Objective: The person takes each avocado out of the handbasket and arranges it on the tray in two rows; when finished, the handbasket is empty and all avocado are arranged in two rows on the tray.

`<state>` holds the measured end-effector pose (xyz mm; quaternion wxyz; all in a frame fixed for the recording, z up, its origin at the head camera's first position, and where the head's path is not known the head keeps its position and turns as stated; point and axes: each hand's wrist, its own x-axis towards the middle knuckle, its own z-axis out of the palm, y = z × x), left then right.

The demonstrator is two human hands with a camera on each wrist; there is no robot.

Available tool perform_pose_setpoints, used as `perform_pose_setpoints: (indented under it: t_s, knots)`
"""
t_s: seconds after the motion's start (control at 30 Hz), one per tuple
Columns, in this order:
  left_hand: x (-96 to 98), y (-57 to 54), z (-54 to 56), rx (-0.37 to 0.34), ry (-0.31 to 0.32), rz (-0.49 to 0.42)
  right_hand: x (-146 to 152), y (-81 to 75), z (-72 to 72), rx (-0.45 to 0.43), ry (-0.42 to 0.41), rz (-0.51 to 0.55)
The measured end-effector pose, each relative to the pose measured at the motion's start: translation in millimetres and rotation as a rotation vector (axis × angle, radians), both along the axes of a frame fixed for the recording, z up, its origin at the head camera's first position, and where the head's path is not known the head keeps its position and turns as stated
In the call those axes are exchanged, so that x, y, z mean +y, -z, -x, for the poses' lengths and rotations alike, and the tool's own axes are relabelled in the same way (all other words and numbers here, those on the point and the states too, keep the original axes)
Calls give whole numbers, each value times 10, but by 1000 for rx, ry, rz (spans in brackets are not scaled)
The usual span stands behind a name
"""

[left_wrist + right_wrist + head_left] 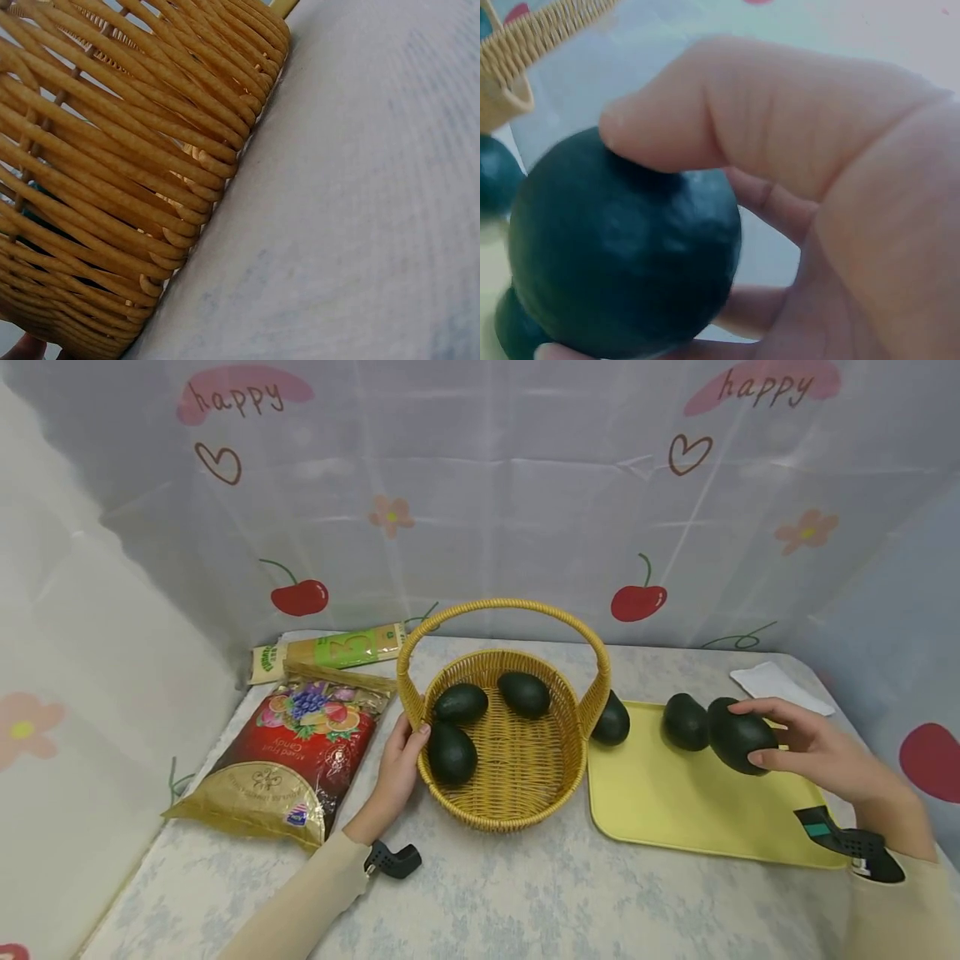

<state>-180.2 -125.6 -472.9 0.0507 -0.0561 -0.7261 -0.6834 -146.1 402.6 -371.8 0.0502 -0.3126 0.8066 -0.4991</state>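
Observation:
My left hand (pixel 401 760) grips the left side of a yellow wicker basket (pixel 510 818), its thumb over the rim near the foot of the tall arched handle. Inside the basket lie 3 dark green avocados (pixel 453 753) toward the left and back. My right hand (pixel 813 743) holds another dark avocado (pixel 622 240) between thumb and fingers, over a yellow tray (pixel 675 810). Beside it on the tray is a second avocado (pixel 686 722); a further avocado (pixel 611 723) sits at the tray's left edge, partly behind the handle. The left wrist view shows mostly woven basket wall (pixel 112 165).
A red and gold candy bag (pixel 285 760) lies left of the basket. Behind it is a long green and tan packet (pixel 337 648). A white paper piece (pixel 780 687) rests at the back right. A printed curtain (pixel 495 510) hangs behind the table.

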Motion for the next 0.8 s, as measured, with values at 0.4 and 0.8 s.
perform_pose_setpoints:
  t_s: [0.4,0.8]
  knots:
    - [4,-2,-21,2,9,-7,376,284,107,-59,348,-93]
    - [-3,-7,-3,8,19,3,510,454,150,-150,612,-242]
